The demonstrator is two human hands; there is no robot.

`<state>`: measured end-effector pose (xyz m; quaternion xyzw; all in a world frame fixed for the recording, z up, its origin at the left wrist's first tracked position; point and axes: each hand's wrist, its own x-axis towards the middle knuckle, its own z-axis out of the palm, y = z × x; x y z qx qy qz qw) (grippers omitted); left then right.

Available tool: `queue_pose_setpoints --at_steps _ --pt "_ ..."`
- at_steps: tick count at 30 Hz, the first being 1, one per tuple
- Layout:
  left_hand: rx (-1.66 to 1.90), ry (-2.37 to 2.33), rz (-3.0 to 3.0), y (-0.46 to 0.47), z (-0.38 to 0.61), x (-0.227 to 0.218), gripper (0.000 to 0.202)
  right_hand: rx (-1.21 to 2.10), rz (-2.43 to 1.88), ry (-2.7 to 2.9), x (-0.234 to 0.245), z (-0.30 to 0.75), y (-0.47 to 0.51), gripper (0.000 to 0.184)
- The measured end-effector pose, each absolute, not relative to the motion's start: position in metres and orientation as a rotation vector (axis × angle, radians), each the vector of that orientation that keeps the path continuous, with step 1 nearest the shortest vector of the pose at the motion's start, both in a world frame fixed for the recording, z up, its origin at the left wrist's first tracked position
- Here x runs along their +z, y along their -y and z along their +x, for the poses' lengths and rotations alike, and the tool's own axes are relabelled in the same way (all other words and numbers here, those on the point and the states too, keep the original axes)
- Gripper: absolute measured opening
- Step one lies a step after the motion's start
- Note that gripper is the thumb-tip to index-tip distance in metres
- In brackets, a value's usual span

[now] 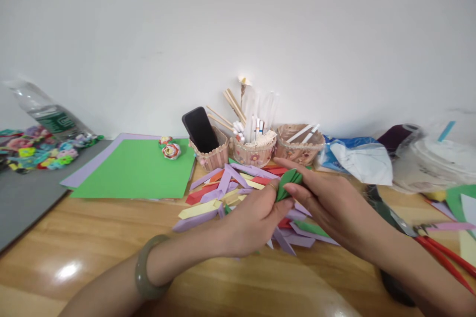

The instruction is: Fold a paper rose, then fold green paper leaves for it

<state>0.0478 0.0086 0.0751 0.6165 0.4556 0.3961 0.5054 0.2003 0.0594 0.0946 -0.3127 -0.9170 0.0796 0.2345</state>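
Between both hands is a small folded piece of green paper (288, 183), with layered edges showing at its upper end. My left hand (256, 215) is closed on its lower left part, thumb and fingers pinching it. My right hand (323, 190) grips it from the other side, the thumb pressed on the paper and the index finger stretched behind it. Part of the green piece is hidden by the fingers. Beneath and behind the hands lies a loose heap of folded paper strips (201, 209) in purple, yellow, red, orange and green.
Against the wall stand small baskets (255, 152) with sticks and pens, one holding a phone (200, 129). Green sheets (137, 168) and a bottle (52, 111) are at left. On the right are red-handled scissors (442, 252), a blue-white packet (357, 158) and a lidded cup (439, 163).
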Motion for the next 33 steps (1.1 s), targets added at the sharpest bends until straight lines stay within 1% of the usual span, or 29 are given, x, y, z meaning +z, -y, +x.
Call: queue_pose_setpoints --at_steps 3,8,14,20,25,28,33 --pt "0.896 -1.210 1.601 -0.008 0.047 0.075 0.015 0.308 -0.842 2.512 0.097 0.200 -0.060 0.040" --pt "0.910 -1.300 1.663 -0.010 0.046 0.064 0.028 0.316 -0.889 2.266 0.097 0.199 -0.059 0.038" --pt "0.993 -1.254 1.669 -0.009 0.046 0.063 0.031 0.212 -0.753 2.130 0.099 0.199 -0.054 0.012" --pt "0.920 -1.368 1.730 -0.009 0.047 0.065 0.033 0.248 -0.719 2.118 0.101 0.197 -0.053 0.008" --pt "0.821 -1.439 1.799 -0.008 0.048 0.069 0.034 0.260 -0.647 2.118 0.100 0.197 -0.054 0.006" --pt "0.778 -1.431 1.802 -0.008 0.049 0.073 0.035 0.343 -0.648 2.097 0.099 0.198 -0.056 0.005" --pt "0.824 -1.338 1.752 -0.008 0.047 0.078 0.033 0.652 -0.658 2.069 0.098 0.202 -0.065 0.024"
